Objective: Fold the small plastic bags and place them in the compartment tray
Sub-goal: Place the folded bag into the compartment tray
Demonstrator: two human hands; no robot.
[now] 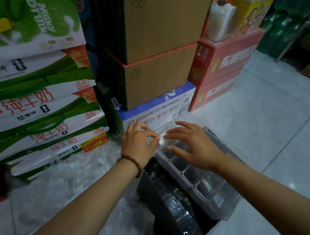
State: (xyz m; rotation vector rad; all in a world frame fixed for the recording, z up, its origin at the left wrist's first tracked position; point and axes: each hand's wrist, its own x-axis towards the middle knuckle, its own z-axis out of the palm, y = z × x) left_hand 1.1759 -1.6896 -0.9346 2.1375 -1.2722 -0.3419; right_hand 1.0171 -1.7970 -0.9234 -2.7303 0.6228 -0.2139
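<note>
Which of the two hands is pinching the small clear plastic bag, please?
The left hand, with the brown beaded bracelet; the right hand shows straight, spread fingers.

One view, worn on the head. We look forward and steeply down along both forearms, which enter from the bottom corners and converge near mid-frame. Left hand [137, 142] and right hand [192, 145] sit at arm's reach, close to the lens. The small plastic bag [161, 136] pinched by the left hand marks roughly the frame's centre. The compartment tray [206, 188] lies under the right hand and nearer us. Beyond the hands, stacked cartons [162, 77] fill the top, bowed by the wide lens. Tiled floor [282, 130] spreads right of the right hand.
</note>
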